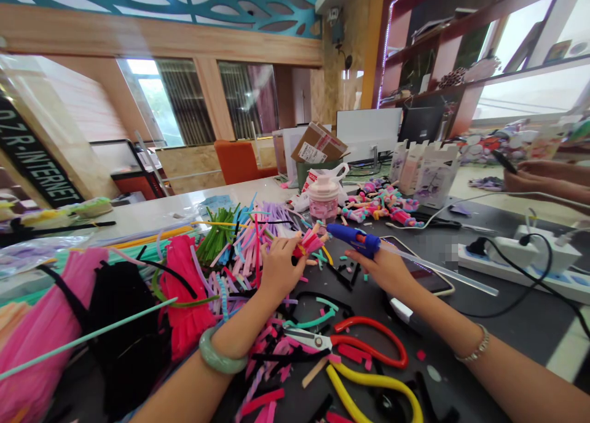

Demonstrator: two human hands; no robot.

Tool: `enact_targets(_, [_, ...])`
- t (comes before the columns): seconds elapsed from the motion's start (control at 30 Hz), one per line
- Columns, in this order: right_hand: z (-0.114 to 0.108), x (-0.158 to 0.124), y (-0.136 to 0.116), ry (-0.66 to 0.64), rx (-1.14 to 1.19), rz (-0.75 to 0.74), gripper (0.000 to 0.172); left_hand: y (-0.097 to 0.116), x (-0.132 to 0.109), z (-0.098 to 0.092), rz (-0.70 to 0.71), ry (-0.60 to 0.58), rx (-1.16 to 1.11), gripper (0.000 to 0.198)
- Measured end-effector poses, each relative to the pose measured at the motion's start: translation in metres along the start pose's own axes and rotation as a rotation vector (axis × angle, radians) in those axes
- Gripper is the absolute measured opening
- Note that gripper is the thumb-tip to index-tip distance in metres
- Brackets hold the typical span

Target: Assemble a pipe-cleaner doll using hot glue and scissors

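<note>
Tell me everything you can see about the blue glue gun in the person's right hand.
The blue plastic hot glue gun is gripped in the person's right hand and held roughly level above the dark worktop. Its narrow front end points left toward the small pink pipe-cleaner bundle in the left hand, without clearly touching it. A small orange detail shows on its body. A long, clear glue stick runs from its rear, out past the hand to the right. No power cord can be made out.
</note>
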State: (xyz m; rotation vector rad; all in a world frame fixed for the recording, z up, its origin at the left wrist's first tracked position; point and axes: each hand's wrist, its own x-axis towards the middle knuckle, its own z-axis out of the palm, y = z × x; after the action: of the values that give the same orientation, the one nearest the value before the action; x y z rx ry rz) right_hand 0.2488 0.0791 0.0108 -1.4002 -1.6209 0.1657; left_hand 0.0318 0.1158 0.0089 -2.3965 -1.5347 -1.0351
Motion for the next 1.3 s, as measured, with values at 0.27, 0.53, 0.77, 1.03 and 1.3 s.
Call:
enact_targets(0.27, [0.0, 0.0001, 0.001, -0.012, -0.001, 0.003, 0.037, 0.0016, 0.0001, -0.0017, -0.004, -0.001, 0.002, 0.031])
enact_targets(0.53, [-0.0008, 0.0008, 0.0019, -0.032, -0.008, 0.022, 0.033, 0.0022, -0.0002, -0.0019, -0.001, -0.015, -0.005, 0.034])
enact_targets(0.77, [-0.0007, 0.0008, 0.0019, -0.013, 0.025, -0.008, 0.035, 0.0016, 0.0, -0.002, 0.003, -0.012, -0.007, 0.031])
enact_targets(1.03, [-0.0011, 0.0008, -0.0002, -0.033, 0.045, 0.043, 0.032, 0.0005, 0.0002, -0.0008, 0.003, -0.014, -0.002, 0.029])
enact_targets(1.3, [-0.001, 0.0008, 0.001, -0.018, 0.003, 0.011, 0.032, 0.0009, 0.0009, -0.0018, -0.004, -0.018, -0.011, 0.031])
